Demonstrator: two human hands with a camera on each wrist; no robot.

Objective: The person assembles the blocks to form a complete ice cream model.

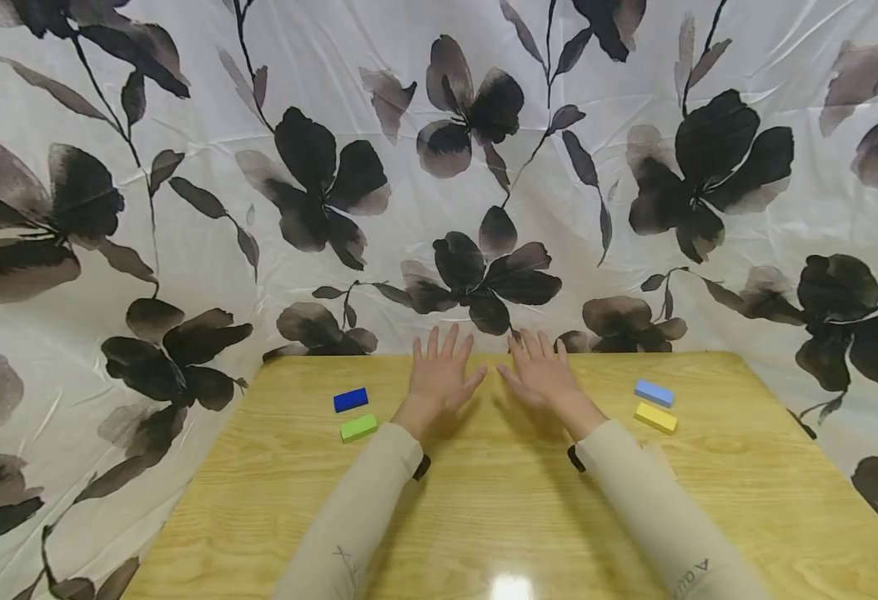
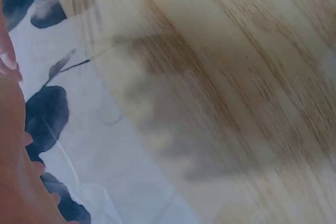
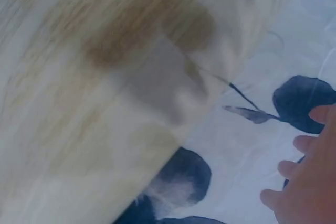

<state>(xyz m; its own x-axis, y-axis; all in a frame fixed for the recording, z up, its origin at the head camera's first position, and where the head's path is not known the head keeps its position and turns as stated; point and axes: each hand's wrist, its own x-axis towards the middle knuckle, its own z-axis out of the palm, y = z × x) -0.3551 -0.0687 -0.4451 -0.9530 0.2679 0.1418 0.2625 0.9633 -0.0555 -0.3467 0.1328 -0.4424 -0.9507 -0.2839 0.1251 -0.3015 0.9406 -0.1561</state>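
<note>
Both hands reach toward the far edge of the table, fingers spread and straight, holding nothing. My left hand (image 1: 439, 379) is left of the middle, and my right hand (image 1: 544, 375) is beside it with the thumbs pointing at each other. Left of the left hand lie a dark blue block (image 1: 351, 400) and a light green block (image 1: 359, 428). Right of the right hand are a light blue block (image 1: 654, 392) and a yellow block (image 1: 655, 418). In the wrist views, parts of the left hand (image 2: 21, 150) and right hand (image 3: 310, 177) show, with hand shadows on the wood.
The wooden table (image 1: 484, 517) has a light wood grain and a bright reflection near its front. A white cloth (image 1: 408, 200) with dark flowers hangs behind it and along both sides. Each wrist wears a black band (image 1: 421, 467).
</note>
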